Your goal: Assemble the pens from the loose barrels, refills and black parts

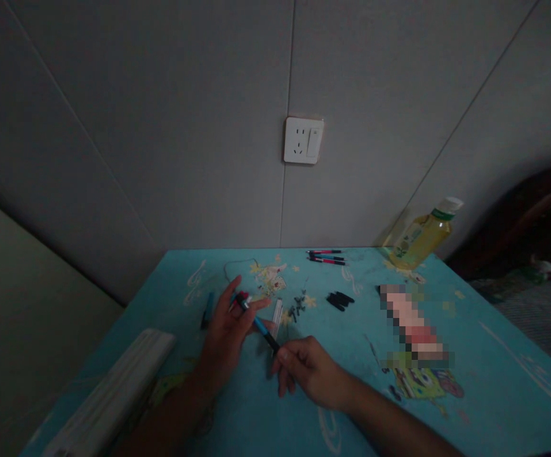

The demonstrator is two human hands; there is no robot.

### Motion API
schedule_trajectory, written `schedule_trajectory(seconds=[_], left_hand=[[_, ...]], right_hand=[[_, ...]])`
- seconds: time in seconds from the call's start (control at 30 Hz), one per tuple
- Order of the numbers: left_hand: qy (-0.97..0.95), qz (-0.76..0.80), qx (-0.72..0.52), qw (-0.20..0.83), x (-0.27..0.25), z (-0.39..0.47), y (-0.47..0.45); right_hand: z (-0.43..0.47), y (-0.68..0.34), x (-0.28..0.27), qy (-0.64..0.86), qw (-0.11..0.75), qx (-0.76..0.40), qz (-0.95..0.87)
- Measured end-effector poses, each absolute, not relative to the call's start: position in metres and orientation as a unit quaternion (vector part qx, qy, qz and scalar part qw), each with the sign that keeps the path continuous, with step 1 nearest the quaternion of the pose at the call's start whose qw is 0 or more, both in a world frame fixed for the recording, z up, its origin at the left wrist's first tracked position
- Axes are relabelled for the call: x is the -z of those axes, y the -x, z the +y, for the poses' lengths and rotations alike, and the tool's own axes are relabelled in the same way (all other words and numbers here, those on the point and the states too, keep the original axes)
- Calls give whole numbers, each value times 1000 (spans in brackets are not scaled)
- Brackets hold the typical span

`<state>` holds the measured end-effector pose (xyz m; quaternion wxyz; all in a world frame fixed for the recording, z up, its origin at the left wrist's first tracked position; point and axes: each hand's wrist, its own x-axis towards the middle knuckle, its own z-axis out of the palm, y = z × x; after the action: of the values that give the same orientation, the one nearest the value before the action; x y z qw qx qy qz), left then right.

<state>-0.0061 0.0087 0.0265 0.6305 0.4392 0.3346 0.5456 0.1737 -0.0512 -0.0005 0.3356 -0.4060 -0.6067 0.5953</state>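
I observe a blue-and-black pen (pixel 262 327) held slantwise between the two hands. The right hand (pixel 311 368) pinches its lower end; the left hand (pixel 225 333) has its fingers spread about the upper end, and how firmly they grip I cannot tell. Thin white sticks (pixel 278 314) lie just beyond the pen, partly blocked by the left hand. Beyond the right hand are small dark pieces (pixel 297 306), short black tubes (pixel 339 300) and, farther, several slim pens (pixel 325 258). To its right lies a blurred-out strip (pixel 413 324); farther beyond stands a yellow bottle (pixel 421 238). A long whitish object (pixel 113 393) lies left of the left hand.
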Motion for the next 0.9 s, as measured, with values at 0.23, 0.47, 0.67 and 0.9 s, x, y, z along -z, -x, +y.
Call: schedule_trajectory(seconds=[0.23, 0.47, 0.67, 0.9], left_hand=[[-455, 361, -554, 596, -24, 11, 5], [-500, 353, -483, 626, -18, 8, 4], [-519, 331, -466, 636, -15, 3, 0], [-543, 339, -440, 630, -15, 2, 2]], right_hand=[[-43, -182, -10, 502, 375, -390, -675], [-35, -200, -17, 553, 362, -223, -717], [-38, -199, -14, 548, 333, -172, -748], [-36, -202, -18, 552, 314, -156, -756]])
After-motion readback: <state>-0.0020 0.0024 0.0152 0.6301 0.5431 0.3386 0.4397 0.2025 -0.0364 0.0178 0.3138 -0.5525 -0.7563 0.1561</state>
